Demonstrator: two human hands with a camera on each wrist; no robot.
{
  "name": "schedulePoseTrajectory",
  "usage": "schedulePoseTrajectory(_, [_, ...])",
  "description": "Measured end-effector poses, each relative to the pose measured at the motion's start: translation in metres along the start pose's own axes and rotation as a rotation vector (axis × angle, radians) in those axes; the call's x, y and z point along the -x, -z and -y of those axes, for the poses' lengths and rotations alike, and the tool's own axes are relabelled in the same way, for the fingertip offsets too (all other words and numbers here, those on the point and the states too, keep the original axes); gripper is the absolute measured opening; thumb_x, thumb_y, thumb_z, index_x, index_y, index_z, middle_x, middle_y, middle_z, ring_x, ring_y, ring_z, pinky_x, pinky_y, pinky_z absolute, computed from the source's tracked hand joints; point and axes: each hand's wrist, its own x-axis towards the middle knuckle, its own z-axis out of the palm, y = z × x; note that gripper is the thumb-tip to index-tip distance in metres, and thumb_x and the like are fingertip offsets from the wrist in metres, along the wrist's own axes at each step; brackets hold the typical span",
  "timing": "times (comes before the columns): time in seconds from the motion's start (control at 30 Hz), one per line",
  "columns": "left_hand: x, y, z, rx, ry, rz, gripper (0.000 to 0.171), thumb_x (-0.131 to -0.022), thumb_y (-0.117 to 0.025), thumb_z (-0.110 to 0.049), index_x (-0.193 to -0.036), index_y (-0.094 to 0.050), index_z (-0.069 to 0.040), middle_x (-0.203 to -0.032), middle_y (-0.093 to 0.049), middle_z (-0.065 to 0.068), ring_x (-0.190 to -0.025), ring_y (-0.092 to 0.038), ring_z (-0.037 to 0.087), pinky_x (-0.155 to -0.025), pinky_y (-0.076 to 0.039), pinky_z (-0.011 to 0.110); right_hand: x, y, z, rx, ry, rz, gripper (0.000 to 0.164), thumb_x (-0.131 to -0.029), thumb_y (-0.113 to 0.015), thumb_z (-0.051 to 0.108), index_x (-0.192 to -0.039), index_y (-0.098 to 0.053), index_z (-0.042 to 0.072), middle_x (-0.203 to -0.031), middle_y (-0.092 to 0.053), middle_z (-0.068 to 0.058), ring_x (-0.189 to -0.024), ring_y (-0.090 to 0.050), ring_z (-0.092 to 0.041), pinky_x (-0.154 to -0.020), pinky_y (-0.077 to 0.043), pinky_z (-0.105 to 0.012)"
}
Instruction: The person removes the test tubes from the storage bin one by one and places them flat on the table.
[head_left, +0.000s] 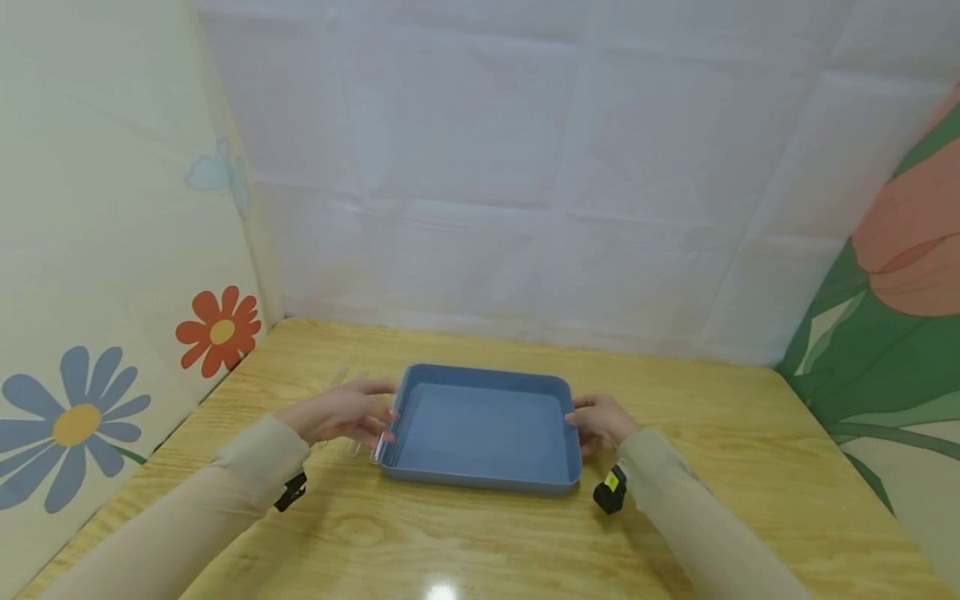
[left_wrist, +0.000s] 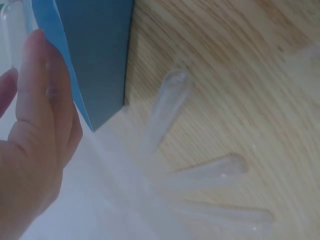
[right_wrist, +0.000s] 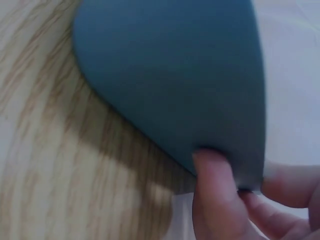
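A shallow blue tray [head_left: 487, 433] lies on the table between the two hands. My left hand [head_left: 352, 412] is at its left wall, holding a clear test tube [left_wrist: 14, 35] between thumb and fingers over the rim. The lower end of that tube shows inside the tray's left edge in the head view. My right hand [head_left: 600, 421] pinches the tray's right wall, with the thumb [right_wrist: 215, 185] on the outside and fingers over the rim. Several more clear tubes [left_wrist: 167, 110] lie on the table beside the tray's left side, near the left hand.
The wooden table [head_left: 480, 550] meets a white cloth backdrop [head_left: 480, 167] behind the tray. Flower-printed panels [head_left: 75, 250] stand at the left, with another printed panel [head_left: 907, 333] at the right. A black wrist device [head_left: 611, 490] sits at the right cuff.
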Motion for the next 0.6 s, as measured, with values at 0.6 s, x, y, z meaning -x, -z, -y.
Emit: schedulePoseTrajectory(0.6, [0.017,0.015,0.002,-0.029,0.017,-0.048,0.071,-0.095,-0.053,-0.003,-0.152,-0.012,0.006,-0.118,-0.056,0.022,-0.081,-0.067,0.022,-0.064,-0.056,0.031,-0.002,-0.001,0.008,0.016,-0.01,-0.022,0.055,-0.093,-0.055,-0.007,-0.145,-0.036,-0.004,-0.086,-0.065,-0.018,-0.057,-0.059,-0.019,-0.043,-0.051,-0.029])
